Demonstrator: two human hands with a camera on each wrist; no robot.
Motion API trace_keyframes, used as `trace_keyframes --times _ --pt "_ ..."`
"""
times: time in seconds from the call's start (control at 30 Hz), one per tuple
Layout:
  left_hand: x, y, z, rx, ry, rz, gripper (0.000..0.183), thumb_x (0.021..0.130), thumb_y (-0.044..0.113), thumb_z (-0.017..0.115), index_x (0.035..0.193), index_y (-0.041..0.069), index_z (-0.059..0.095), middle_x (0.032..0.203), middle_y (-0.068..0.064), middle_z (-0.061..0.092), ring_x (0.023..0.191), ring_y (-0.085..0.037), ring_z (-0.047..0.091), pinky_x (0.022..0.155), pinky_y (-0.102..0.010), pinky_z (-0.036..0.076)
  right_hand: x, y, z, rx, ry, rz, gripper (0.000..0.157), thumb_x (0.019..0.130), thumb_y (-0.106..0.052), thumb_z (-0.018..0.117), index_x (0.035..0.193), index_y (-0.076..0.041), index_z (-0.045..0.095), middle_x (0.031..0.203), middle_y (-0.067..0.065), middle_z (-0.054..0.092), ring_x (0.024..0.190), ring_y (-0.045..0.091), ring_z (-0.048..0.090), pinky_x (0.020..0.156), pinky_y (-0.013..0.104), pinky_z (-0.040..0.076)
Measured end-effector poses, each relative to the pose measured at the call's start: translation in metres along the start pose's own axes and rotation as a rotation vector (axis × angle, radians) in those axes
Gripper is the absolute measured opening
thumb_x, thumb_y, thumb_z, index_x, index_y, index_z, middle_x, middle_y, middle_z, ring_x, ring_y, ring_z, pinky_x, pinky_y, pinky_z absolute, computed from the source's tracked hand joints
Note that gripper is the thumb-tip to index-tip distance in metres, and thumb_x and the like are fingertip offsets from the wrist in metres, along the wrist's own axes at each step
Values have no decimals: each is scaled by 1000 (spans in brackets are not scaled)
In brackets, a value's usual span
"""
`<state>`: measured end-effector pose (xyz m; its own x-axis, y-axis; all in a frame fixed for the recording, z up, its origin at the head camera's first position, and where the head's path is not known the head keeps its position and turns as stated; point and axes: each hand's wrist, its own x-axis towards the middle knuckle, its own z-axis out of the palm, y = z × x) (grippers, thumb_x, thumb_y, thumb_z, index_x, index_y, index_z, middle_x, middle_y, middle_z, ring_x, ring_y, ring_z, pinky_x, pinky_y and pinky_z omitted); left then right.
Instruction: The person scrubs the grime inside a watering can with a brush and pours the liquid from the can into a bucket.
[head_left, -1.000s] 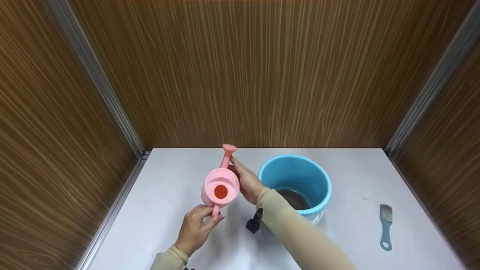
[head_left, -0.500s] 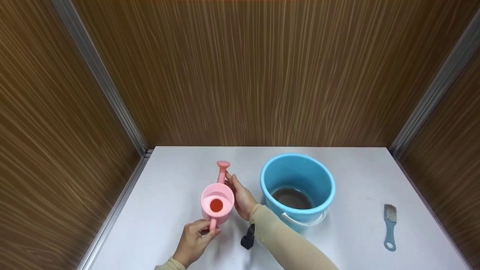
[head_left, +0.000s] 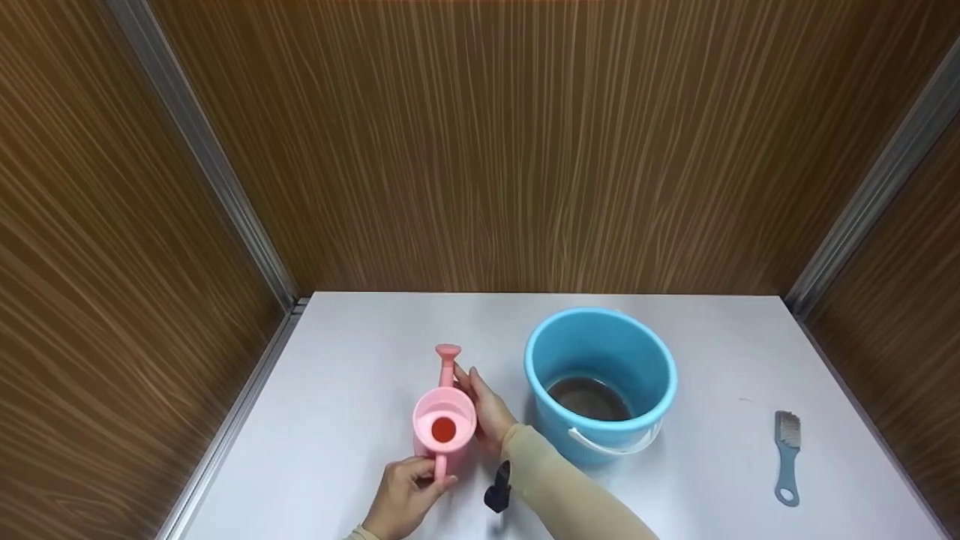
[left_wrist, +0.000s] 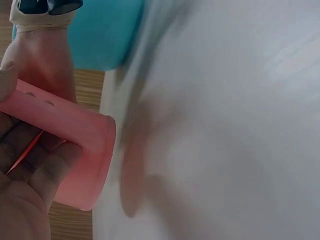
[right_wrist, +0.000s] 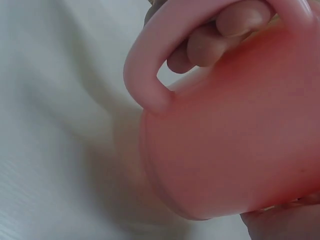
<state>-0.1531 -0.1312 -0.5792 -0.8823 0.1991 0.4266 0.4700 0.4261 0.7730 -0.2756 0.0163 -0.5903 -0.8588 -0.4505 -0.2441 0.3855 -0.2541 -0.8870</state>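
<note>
A pink watering can (head_left: 442,409), its spout pointing to the back, is held between my two hands left of the bucket. My left hand (head_left: 405,495) grips the handle (right_wrist: 140,65), and several fingers pass through the loop in the right wrist view. Against the can's right side lies my right hand (head_left: 489,416), its fingers reaching round behind it near the spout (head_left: 447,367). A red-orange round opening shows in the can's top. In the left wrist view, the can's base stands off the white table, with a shadow beyond it.
A light blue bucket (head_left: 551,420) with a white handle stands to the right, its bottom dark inside. A grey-blue brush (head_left: 787,457) lies at the far right of the white table (head_left: 360,352). Wood-grain panels (head_left: 480,150) enclose the back and sides.
Both hands have brought the watering can nearer to me and lower in the head view, away from the bucket. The bucket's white handle has come into view. The brush stays put.
</note>
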Motion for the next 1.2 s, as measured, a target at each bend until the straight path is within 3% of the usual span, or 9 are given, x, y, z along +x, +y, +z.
trace_keyframes --times 0.23,0.4,0.6,0.73,0.9,1.03,1.2 --pt "-8 -40 15 2 -22 -67 9 77 17 74 72 18 66 67 12 58 59 -2 52 52 -22 47 6 12 -6 6 1 64 64 81 -72 34 135 -39 41 128 -7 53 120 19 41 100 61 10" --pt "-9 -38 17 4 -10 -58 8 78 14 73 73 14 67 67 7 59 60 -3 53 53 -22 47 10 17 -9 12 16 70 59 82 -70 35 134 -43 41 135 -10 45 130 22 29 100 63 5" --pt "-6 -22 10 -17 17 -37 8 80 10 71 73 7 67 67 -2 62 60 -9 57 54 -27 49 13 18 -9 41 23 67 51 84 -65 40 129 -43 47 136 -11 43 132 21 25 101 62 3" --pt "-9 -36 7 -21 -9 -124 9 82 14 69 76 8 68 69 3 62 63 -9 58 57 -27 50 14 19 -10 29 9 56 47 86 -61 40 129 -43 47 137 -10 42 134 21 22 102 60 2" --pt "-12 -53 -3 -49 -11 -259 14 87 23 64 81 11 68 74 6 62 69 -8 59 59 -24 51 15 23 -12 42 33 55 46 88 -58 42 130 -41 47 132 -6 48 128 21 34 103 55 13" --pt "-14 -61 -13 -63 30 -272 16 88 22 62 85 7 68 79 -1 65 72 -14 62 60 -25 52 16 27 -15 38 38 65 48 89 -57 43 134 -40 43 129 -6 51 124 20 39 102 53 20" --pt "-16 -71 -27 -26 85 -294 23 89 24 60 100 4 67 90 -7 67 80 -18 63 63 -23 51 16 32 -18 72 26 53 52 91 -53 43 138 -31 39 127 0 53 120 22 44 102 53 21"
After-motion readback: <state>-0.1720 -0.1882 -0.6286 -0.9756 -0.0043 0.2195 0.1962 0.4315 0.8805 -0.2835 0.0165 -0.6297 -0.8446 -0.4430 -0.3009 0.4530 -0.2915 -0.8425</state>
